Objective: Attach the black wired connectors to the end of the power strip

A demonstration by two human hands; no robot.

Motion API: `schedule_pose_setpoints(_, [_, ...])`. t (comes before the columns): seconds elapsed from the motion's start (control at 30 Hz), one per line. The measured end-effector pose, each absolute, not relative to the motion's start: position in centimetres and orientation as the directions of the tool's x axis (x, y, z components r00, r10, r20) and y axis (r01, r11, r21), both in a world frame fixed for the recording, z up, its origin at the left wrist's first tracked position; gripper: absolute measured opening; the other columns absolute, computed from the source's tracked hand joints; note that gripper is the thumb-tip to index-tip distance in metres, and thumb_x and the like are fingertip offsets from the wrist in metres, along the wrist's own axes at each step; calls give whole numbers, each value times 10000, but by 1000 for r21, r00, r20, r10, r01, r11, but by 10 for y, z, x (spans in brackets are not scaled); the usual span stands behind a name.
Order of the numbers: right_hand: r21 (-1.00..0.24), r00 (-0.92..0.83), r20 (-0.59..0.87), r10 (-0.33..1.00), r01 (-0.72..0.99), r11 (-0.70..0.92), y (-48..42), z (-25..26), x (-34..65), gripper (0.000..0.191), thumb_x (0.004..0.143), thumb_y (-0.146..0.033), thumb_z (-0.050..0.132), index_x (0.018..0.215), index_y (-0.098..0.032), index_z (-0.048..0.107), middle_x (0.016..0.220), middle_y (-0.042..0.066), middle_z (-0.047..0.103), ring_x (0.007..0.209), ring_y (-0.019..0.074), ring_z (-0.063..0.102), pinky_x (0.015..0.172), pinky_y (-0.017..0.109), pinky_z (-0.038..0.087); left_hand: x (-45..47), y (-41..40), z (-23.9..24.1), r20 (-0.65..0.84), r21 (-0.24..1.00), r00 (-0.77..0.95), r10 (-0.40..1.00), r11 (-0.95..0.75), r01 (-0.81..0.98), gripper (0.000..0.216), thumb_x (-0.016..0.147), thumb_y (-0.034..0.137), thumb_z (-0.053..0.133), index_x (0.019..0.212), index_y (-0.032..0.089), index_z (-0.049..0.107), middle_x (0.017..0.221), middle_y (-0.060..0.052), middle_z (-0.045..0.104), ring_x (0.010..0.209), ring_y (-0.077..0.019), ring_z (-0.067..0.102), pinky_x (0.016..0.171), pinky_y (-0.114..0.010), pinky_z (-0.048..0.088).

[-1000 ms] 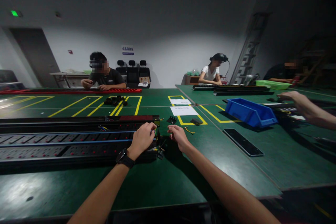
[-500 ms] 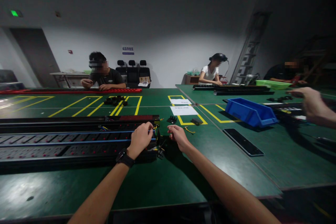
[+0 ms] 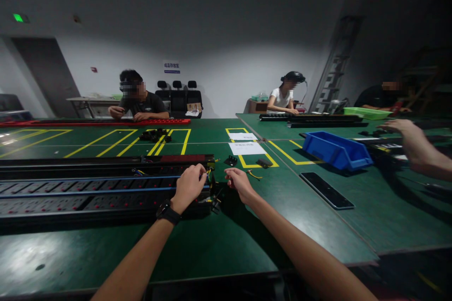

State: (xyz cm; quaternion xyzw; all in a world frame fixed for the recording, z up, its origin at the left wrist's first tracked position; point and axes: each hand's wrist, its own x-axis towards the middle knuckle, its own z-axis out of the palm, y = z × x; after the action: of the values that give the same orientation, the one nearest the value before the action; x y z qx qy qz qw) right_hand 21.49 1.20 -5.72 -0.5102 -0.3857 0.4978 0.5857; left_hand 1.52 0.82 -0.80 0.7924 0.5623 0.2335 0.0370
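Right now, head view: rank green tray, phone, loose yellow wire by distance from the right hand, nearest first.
1. Yellow wire: just right of the right hand.
2. Phone: farther right.
3. Green tray: far side, right.

The bare left forearm (image 3: 137, 249) and bare right forearm (image 3: 296, 242) extend forward from the lower edge, converging toward the centre. The bare left hand (image 3: 190, 183) is back uppermost, its fingers bent forward and its fingertips partly hidden. The bare right hand (image 3: 241, 184), fingers curled, points toward the left. The hands lie near each other, roughly level, without touching.
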Motion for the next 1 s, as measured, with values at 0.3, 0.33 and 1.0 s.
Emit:
schedule_pose_setpoints(0.3, [-987,192,-35,981,-162,-4,12,-57,215,236,691,-350,680,845,-171,690,667,-16,618,483,90,488,464,221,332,16,7,-4,281,347,215,935,-308,886,120,981,303,542,1033,219,609,973,-62,743,881,-200,696,701,-269,450])
schedule_pose_setpoints(0.33, [-987,192,-35,981,-161,-4,12,-57,215,239,690,-353,682,845,-171,690,666,-16,618,482,90,487,464,220,331,16,7,-4,275,344,214,937,-304,889,119,978,298,545,1038,220,611,972,-62,746,882,-200,700,704,-267,453])
schedule_pose_setpoints(1.0, [-989,189,-35,981,-148,-7,11,-56,214,200,729,-316,652,848,-160,693,676,-24,606,484,83,496,468,214,333,15,8,-7,300,354,223,927,-326,877,134,955,284,552,1051,248,638,983,-51,752,899,-216,709,707,-276,468])
